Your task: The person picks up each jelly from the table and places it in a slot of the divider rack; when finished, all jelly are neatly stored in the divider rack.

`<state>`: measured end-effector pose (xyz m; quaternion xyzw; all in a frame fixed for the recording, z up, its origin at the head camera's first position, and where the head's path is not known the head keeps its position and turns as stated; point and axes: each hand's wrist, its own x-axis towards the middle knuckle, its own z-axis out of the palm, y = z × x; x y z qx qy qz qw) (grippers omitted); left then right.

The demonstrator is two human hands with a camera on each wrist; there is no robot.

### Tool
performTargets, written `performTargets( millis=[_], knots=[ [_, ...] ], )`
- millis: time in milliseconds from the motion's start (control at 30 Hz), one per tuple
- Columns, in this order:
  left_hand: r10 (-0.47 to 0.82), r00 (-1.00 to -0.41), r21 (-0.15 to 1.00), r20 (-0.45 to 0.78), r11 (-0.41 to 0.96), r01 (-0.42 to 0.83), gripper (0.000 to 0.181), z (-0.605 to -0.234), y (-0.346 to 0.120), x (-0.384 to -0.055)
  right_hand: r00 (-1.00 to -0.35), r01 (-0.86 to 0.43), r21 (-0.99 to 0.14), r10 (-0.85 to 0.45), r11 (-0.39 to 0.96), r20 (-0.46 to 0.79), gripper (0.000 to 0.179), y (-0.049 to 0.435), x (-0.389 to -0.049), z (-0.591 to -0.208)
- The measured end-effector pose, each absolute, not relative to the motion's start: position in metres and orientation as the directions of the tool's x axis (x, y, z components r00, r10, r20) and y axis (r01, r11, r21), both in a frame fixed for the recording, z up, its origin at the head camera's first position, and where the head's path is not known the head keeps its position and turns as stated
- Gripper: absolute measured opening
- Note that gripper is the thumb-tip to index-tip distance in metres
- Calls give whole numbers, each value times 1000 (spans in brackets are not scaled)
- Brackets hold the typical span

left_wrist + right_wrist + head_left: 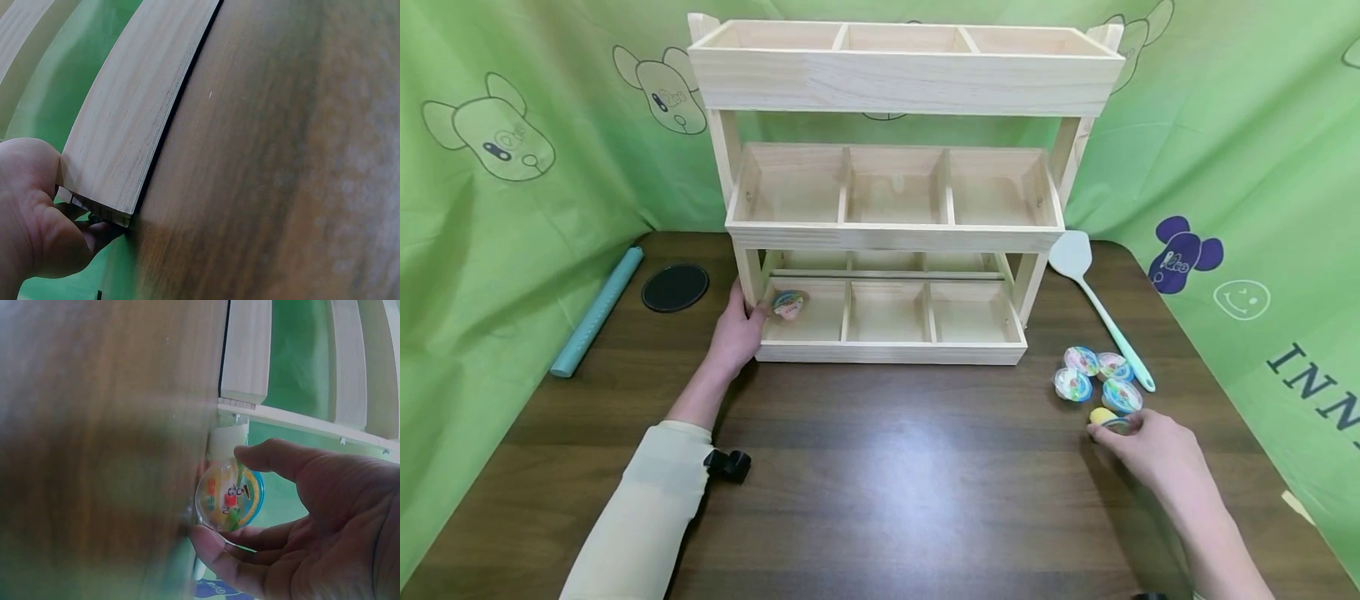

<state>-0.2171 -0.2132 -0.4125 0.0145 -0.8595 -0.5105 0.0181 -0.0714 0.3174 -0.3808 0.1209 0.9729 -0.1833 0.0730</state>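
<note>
A three-tier wooden shelf (880, 354) with compartments stands at the back middle of the table. My left hand (739, 333) grips the left end of its bottom tray; in the left wrist view the thumb and fingers lie around the tray's corner, with some fingers hidden. One jelly cup (788, 305) lies in the bottom tray's left compartment. At the right, my right hand (1157, 450) pinches a small jelly cup (230, 495) with a clear base and printed lid, thumb on one side and fingers on the other. Several more jelly cups (1072, 384) lie clustered just beyond it.
A white spatula (1105, 312) with a pale green handle lies right of the shelf. To the left are a black round disc (675, 287) and a blue roller-like rod (597, 312). Green printed cloth (580, 200) surrounds the wooden table (850, 483).
</note>
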Motion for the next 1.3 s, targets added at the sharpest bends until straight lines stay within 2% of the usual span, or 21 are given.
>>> performTargets(
  millis=[100,300,533,833,1033,1300],
  knots=[
    [-47,-999,874,9,485,-15,69,-413,-214,-218,-959,258,-339,197,905,-205,49,318,-73,-380],
    [-49,-999,874,6,485,-18,70,-413,-214,-218,-970,224,-390,164,893,-182,67,317,-72,-378],
    [-57,-998,871,10,491,-19,69,-413,-215,-218,-987,159,-500,142,851,-73,63,309,-71,-375],
    [-50,-999,878,5,479,-20,69,-415,-215,-218,-990,41,-578,113,815,88,55,292,-74,-367],
    [-51,-999,874,3,486,-23,69,-415,-216,-218,-994,-52,-667,26,743,106,54,275,-86,-360],
    [-57,-998,871,10,491,-20,69,-415,-215,-218,-991,-116,-678,-34,726,133,53,254,-105,-352]
  ],
)
